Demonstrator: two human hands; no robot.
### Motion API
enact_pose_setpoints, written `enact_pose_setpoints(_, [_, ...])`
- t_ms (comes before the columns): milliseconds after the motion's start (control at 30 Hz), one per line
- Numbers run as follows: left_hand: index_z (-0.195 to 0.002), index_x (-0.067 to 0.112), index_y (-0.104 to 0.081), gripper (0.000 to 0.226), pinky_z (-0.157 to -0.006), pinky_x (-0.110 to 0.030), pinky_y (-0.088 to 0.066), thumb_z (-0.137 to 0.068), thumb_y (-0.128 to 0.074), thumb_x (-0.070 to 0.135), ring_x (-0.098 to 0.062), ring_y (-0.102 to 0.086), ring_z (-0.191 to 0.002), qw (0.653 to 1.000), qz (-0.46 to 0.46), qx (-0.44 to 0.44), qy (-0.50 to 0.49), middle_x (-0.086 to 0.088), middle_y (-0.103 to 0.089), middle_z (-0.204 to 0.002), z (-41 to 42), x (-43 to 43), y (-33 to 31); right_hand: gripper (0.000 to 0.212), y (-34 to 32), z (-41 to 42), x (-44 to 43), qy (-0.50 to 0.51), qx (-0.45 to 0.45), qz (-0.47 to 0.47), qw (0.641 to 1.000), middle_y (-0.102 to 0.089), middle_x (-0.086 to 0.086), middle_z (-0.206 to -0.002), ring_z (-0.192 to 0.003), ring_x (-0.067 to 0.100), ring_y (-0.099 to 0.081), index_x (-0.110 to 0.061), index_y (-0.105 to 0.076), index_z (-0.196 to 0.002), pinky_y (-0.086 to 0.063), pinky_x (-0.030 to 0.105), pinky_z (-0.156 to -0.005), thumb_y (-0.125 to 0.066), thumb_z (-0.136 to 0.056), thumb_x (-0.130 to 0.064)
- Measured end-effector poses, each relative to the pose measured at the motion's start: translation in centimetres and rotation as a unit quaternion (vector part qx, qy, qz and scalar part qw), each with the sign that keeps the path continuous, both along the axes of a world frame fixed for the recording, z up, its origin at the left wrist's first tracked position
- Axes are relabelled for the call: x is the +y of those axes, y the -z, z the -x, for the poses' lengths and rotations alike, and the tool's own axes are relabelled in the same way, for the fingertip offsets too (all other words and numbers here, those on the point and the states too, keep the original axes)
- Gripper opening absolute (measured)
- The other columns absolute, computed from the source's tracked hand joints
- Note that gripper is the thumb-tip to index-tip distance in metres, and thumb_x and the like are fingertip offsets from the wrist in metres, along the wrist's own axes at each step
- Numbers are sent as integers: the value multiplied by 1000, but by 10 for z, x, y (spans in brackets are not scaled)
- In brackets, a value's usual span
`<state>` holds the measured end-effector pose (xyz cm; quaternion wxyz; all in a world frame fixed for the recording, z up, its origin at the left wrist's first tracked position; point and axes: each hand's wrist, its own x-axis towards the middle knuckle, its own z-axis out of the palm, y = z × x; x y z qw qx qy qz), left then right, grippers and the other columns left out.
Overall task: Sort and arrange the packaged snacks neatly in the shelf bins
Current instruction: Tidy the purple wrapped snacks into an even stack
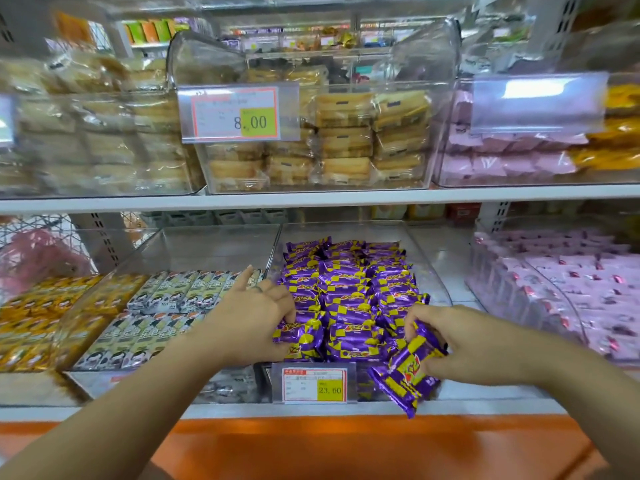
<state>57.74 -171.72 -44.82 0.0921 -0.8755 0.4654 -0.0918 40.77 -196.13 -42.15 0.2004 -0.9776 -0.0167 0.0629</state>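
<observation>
1. At eight o'clock in the clear bin, the left hand pinched a purple packet in the front row.
2. At five o'clock, the right hand gripped loose packets over the front lip.
3. These looked light, crinkly and probably slippery, so they were best held by the sides.

Three clear bins sit side by side on the white upper shelf: the left cake bin, the centre cake bin and the upper pink bin. On the orange-edged lower shelf stand, left to right, gold packets, the black-and-white-packet bin, the purple-packet bin and, set apart, the lower pink bin.
</observation>
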Motion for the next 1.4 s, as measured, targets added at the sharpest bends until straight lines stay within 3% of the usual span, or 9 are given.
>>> enact_pose_setpoints(167, [-110,35,-51,34,-116,-45,2,-84,-50,56,-10,-33,-134,1000,13,1,4,15,-47,-123,0,2,2,26,-2,1,-1,-5,10,-56,998,-58,8,-76,-68,21,-49,-33,-49,-89,-44,39,-68,-68,-75,-23])
enact_pose_setpoints(300, [-109,35,-53,34,-116,-46,4,-83,-51,57,-9,-26,-136,999,38,3,12,16,-44,-128,-2,4,3,27,-9,0,3,-11,-41,-149,988,-57,15,-84,-74,31,-54,-42,-52,-87,-48,51,-77,-66,-64,-43])
enact_pose_setpoints(500, [-93,29,-63,37,-114,-51,-4,-71,-56,58,-18,-30,-139,995,91,-6,40,11,-53,-121,-5,8,9,36,-1,-10,22,-36,-137,-160,977,-57,-9,-86,-76,16,-53,-38,-50,-91,-47,34,-75,-72,-77,-14])
enact_pose_setpoints(633, [-100,30,-63,37,-115,-47,4,-75,-60,56,-13,-20,-141,995,97,14,28,14,-47,-126,-4,8,8,30,0,-15,36,-26,-195,-136,971,-62,-8,-89,-83,22,-59,-43,-47,-88,-48,43,-77,-67,-73,-26])
enact_pose_setpoints(767, [-104,25,-63,43,-117,-47,3,-78,-58,59,-11,-14,-142,998,67,18,3,14,-41,-132,-3,6,5,35,5,-26,53,52,-263,-212,940,-62,-10,-88,-87,16,-60,-35,-46,-79,-47,38,-81,-75,-75,-17])
enact_pose_setpoints(900, [-99,20,-72,58,-112,-53,-13,-67,-57,66,-18,-38,-134,996,70,-47,22,7,-53,-124,-6,8,10,37,30,-43,79,64,-247,-286,924,-59,-20,-90,-93,1,-60,-35,-45,-84,-49,32,-88,-74,-77,-14])
enact_pose_setpoints(1067, [-114,28,-59,50,-116,-49,2,-72,-66,55,-13,-11,-143,998,60,31,-4,12,-39,-134,-1,8,2,34,52,-46,82,31,-214,-212,953,-59,-15,-94,-94,13,-61,-36,-43,-88,-49,33,-89,-71,-81,-18])
enact_pose_setpoints(1300, [-118,37,-58,37,-118,-49,0,-83,-63,45,-12,-7,-144,997,56,56,-5,12,-37,-137,2,11,1,27,42,-51,78,-11,-187,-87,978,-62,-15,-97,-90,3,-57,-35,-51,-92,-48,28,-85,-73,-80,-24])
enact_pose_setpoints(1400, [-127,38,-56,34,-117,-43,-15,-94,-53,35,-12,-14,-143,993,63,102,7,10,-37,-142,1,19,-9,21,38,-53,83,-35,-178,-16,983,-64,-14,-106,-91,5,-56,-31,-59,-108,-45,23,-83,-64,-87,-26])
